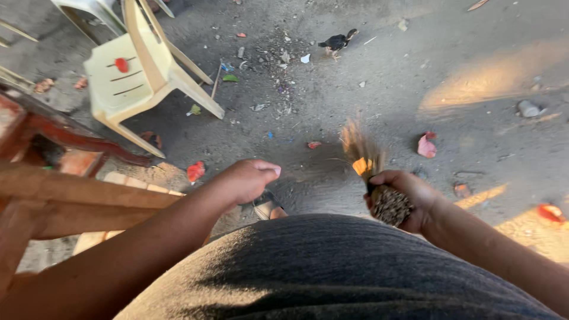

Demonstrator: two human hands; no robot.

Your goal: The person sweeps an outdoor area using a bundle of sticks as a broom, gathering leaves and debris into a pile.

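Observation:
My right hand (409, 198) grips the butt end of a stick broom (370, 163), a bundle of thin ribs bound with an orange band, its bristles pointing away over the dirt ground. My left hand (246, 179) hangs in a loose fist with nothing in it, above my sandalled foot (268, 207). A dark grey shirt fills the bottom of the view.
A cream plastic chair (136, 71) lies tipped at the upper left. Reddish wooden furniture (53, 189) stands at the left. Red leaves (425, 145) and scraps of litter (261, 77) dot the ground. A small dark chick (336, 41) walks at the top.

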